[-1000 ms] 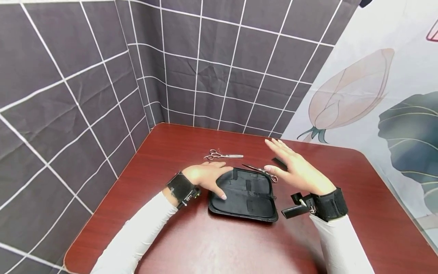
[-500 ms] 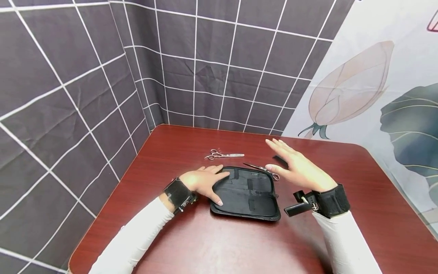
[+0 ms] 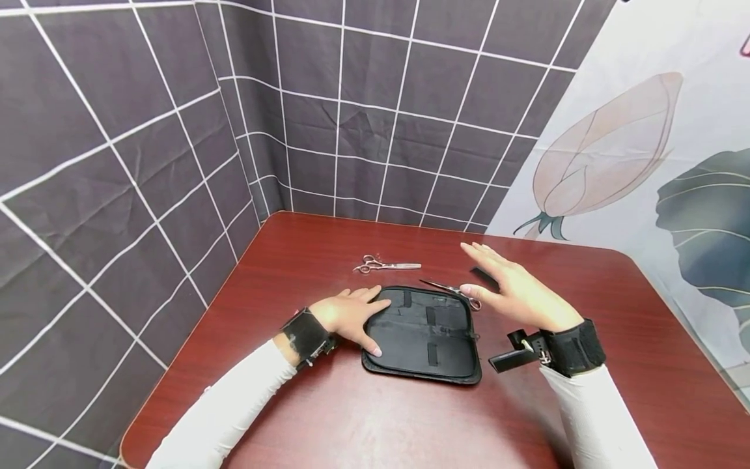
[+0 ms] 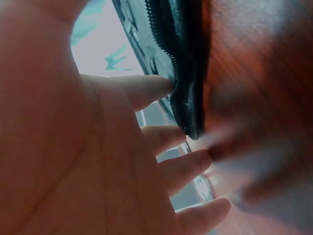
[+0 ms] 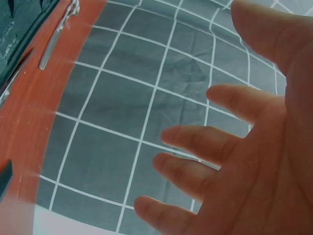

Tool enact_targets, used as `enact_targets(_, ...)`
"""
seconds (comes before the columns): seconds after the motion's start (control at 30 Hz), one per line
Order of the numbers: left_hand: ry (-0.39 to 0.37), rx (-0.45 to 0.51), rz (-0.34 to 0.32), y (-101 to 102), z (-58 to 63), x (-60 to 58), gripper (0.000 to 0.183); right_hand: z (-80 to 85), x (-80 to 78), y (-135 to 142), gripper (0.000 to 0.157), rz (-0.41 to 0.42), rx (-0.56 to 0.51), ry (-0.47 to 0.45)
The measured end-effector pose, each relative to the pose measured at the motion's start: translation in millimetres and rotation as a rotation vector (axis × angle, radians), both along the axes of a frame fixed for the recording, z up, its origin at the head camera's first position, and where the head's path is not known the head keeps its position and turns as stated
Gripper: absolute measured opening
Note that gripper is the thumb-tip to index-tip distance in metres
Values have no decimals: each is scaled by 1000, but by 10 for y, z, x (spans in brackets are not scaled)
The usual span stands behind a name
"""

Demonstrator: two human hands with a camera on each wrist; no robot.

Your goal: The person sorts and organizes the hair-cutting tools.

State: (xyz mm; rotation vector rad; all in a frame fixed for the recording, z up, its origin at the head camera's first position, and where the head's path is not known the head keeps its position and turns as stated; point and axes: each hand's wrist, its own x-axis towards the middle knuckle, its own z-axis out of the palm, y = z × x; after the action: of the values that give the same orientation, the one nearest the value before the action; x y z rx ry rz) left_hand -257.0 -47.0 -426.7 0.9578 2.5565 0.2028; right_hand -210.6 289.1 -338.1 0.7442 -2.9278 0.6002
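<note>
A black zip case (image 3: 404, 355) lies spread open on the table, with elastic loops inside. My left hand (image 3: 346, 317) is at its left edge, fingers spread and fairly straight, thumb over the lower corner. In the left wrist view, the fingertips reach the case's zipper edge (image 4: 175, 73). My right hand (image 3: 518, 293) hovers to the right of the case, fingers extended, palm facing inward, holding nothing. Its thumb overlaps a pair of scissors (image 3: 442, 287) at the case's upper right in the head view. Thinning scissors (image 3: 398, 266) lie behind the case.
A flat black strip (image 3: 484, 277) lies on the table behind the right hand, partly hidden by it. The reddish-brown table (image 3: 328, 417) has rounded corners. Grey grid cloth (image 3: 387, 117) hangs behind and left, a flower-printed cloth (image 3: 615, 143) at right.
My left hand has slid slightly back from over the case's interior to its left edge. The right hand stays raised in nearly the same place. The head view shifts slightly.
</note>
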Motion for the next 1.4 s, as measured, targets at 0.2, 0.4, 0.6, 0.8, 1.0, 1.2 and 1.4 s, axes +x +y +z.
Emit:
enact_targets(0.2,18,-13,8,32,-23,9,109,-11,-16,12,72,7,-5,36)
enact_targets(0.4,21,-32,10,40,-36,17,109,-29,-36,50,64,-13,9,71)
enact_targets(0.6,27,-35,6,56,-15,2,109,-23,-87,171,59,-89,30,77)
enact_targets(0.8,51,-45,6,59,-28,13,110,-78,-133,330,58,-160,28,25)
enact_targets(1.0,51,-40,13,53,-52,37,110,-170,-174,495,50,-183,64,-10)
enact_targets(1.2,52,-32,19,59,-91,76,109,-287,-191,678,51,-225,155,-165)
enact_targets(1.4,64,-33,17,78,-63,59,110,-332,-269,875,69,-301,237,-280)
